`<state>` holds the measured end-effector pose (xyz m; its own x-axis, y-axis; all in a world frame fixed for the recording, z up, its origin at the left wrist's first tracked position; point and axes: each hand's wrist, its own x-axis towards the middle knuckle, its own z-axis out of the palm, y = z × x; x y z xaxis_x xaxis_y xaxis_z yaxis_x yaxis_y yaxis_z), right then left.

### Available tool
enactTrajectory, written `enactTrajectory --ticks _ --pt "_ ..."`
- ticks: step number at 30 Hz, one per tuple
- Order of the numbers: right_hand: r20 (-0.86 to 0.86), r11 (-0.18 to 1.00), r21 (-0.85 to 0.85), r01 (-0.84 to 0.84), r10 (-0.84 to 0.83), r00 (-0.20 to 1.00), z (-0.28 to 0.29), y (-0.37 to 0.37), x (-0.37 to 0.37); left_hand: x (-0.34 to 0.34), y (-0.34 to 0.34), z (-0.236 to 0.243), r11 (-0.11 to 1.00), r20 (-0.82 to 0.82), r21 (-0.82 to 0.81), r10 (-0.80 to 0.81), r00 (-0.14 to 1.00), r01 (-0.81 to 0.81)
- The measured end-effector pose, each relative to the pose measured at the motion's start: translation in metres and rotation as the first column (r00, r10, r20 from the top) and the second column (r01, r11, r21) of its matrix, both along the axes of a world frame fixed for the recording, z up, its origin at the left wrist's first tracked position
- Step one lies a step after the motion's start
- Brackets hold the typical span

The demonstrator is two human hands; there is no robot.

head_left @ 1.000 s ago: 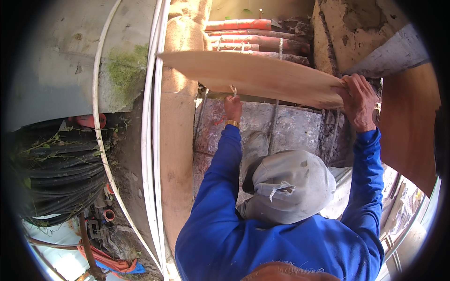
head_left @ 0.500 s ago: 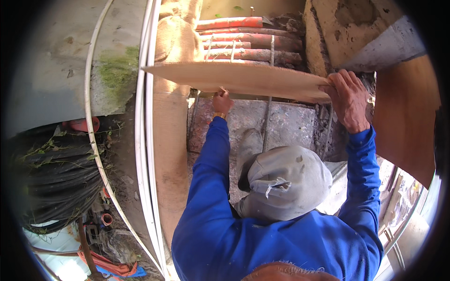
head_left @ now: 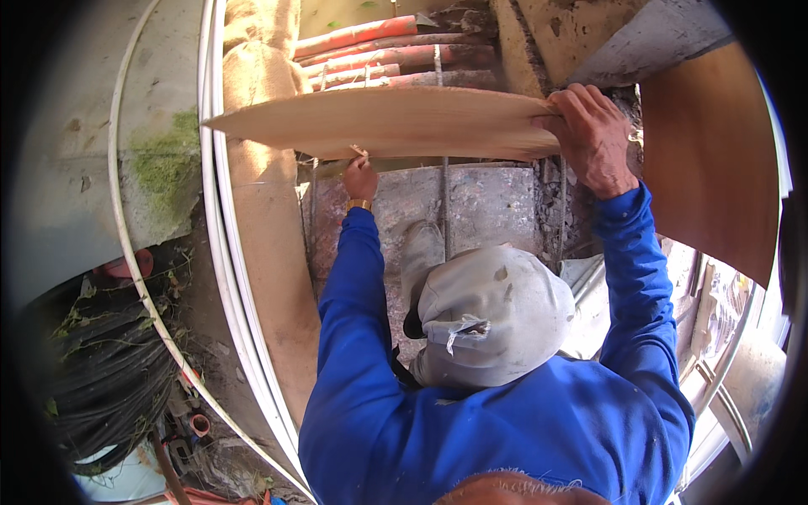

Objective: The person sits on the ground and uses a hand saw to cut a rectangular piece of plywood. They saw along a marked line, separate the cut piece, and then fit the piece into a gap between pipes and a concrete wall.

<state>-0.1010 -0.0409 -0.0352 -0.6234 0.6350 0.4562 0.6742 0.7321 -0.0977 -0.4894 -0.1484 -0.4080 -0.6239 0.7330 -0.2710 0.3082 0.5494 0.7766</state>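
A thin, light-brown plywood sheet (head_left: pixel 396 118) is held up in front of me, slightly curved, with its left corner over white pipes. My right hand (head_left: pixel 591 139) is wrapped round the sheet's right end, thumb on the near face. Below the sheet's lower edge, left of its middle, my left hand (head_left: pixel 360 180) is closed in a pinch on a short, pale stick (head_left: pixel 359 151), too small to name exactly. Both my arms are in blue sleeves. My bent knee (head_left: pixel 497 311) in grey cloth is between them, above a speckled slab (head_left: pixel 492 202).
Red-and-brown pipes (head_left: pixel 404 57) lie beyond the sheet. Long white pipes (head_left: pixel 220 210) run along my left, beside a brown ledge (head_left: pixel 261 244). A black hose coil (head_left: pixel 101 362) lies at lower left. Another brown board (head_left: pixel 715 168) stands at right. Steel bars (head_left: pixel 446 215) cross the slab.
The view has shifted, so most of the scene sits further left. The plywood sheet shows a little more of its near face. Both hands keep their grips.
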Motion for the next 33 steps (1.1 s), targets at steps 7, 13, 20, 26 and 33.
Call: enactTrajectory --ticks 7,13,20,26,33 --pt "-0.011 1.0 -0.014 -0.004 0.004 1.0 -0.001 0.002 -0.005 -0.01 -0.016 0.0 0.972 -0.28 -0.046 -0.236 0.931 0.232" --pt "-0.004 1.0 -0.006 -0.021 0.021 1.0 0.004 -0.002 -0.011 0.012 0.003 0.041 1.0 0.062 0.011 0.017 0.998 -0.018" --pt "-0.041 0.999 0.002 -0.049 0.049 0.998 0.006 -0.007 -0.01 0.019 0.012 0.037 0.998 -0.294 -0.043 0.027 0.955 -0.041" --pt "-0.034 0.999 0.021 -0.024 0.024 0.999 0.007 -0.009 -0.02 0.02 0.017 0.04 0.957 -0.284 -0.258 0.053 0.957 -0.129" --pt "0.038 0.999 -0.047 -0.013 0.014 0.999 0.01 -0.007 -0.021 0.019 0.014 0.039 0.965 -0.235 -0.206 0.11 0.966 -0.161"
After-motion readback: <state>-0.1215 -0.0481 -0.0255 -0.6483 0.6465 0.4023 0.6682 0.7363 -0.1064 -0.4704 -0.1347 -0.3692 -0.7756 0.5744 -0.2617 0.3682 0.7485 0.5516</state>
